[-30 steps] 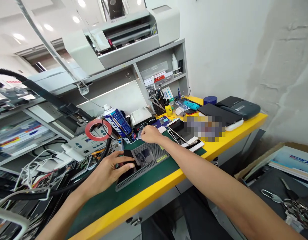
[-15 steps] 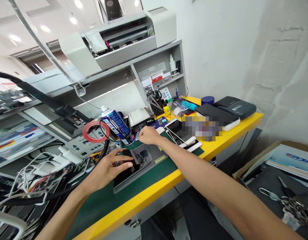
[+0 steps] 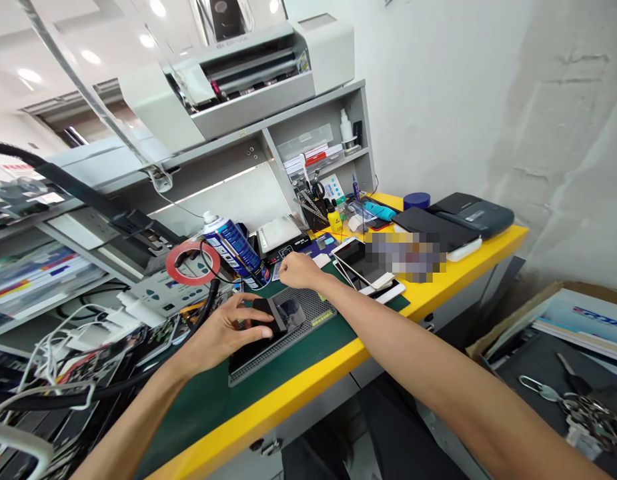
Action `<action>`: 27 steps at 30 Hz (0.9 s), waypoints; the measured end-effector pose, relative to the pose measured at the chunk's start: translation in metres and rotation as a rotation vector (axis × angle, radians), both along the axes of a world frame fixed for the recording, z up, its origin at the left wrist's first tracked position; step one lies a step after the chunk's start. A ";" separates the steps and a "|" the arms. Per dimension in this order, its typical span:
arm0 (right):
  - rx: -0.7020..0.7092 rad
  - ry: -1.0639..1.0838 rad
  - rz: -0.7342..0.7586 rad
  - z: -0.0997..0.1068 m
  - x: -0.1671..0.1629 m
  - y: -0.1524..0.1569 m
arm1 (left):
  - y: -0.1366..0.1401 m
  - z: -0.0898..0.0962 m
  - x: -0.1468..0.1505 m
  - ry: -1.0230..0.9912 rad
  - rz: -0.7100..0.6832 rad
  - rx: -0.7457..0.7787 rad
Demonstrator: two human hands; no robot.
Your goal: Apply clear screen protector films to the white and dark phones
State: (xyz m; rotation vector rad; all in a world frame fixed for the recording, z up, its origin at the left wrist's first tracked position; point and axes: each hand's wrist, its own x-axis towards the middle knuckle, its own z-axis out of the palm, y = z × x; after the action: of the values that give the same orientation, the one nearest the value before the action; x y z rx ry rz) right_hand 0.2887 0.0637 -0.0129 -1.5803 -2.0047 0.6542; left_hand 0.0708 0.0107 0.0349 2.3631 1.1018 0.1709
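Observation:
My left hand (image 3: 238, 327) curls its thumb and fingers around a black block with a grey edge (image 3: 269, 312); its exact kind I cannot make out. Under it lies a flat, glossy black panel like a screen (image 3: 248, 355), on a grey perforated plate (image 3: 313, 313). A clear film (image 3: 293, 311) extends past the block's right side. My right hand (image 3: 299, 271) is closed in a fist at the plate's far edge, and anything inside it is hidden. Beyond the hands stand a blue spray can (image 3: 234, 248) and a red tape roll (image 3: 192, 263).
White-framed tablets (image 3: 363, 263) lie right of my right forearm. A yellow bottle (image 3: 333, 217) and a tool holder (image 3: 311, 210) stand behind. Cables and boards (image 3: 88, 360) crowd the left. A yellow edge (image 3: 288, 400) borders the green mat (image 3: 203, 407).
My left hand and the black block have slid a little to the right over the panel. My right hand stays in nearly the same spot, still closed.

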 end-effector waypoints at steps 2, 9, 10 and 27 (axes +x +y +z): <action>-0.002 0.004 -0.004 0.000 0.000 0.001 | -0.001 0.001 0.003 0.015 -0.002 -0.006; -0.002 0.015 -0.012 -0.001 -0.001 0.001 | -0.005 0.001 0.013 0.030 -0.022 0.059; -0.003 0.018 -0.017 -0.001 -0.001 0.000 | -0.006 0.001 0.015 0.034 -0.025 0.064; -0.003 0.049 -0.056 0.007 -0.003 -0.005 | -0.009 -0.001 0.002 -0.060 0.061 0.174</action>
State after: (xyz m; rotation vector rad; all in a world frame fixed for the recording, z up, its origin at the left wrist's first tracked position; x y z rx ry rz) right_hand 0.2855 0.0591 -0.0061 -1.6008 -1.9186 0.6687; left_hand 0.0728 0.0018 0.0339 2.4596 1.1726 0.3702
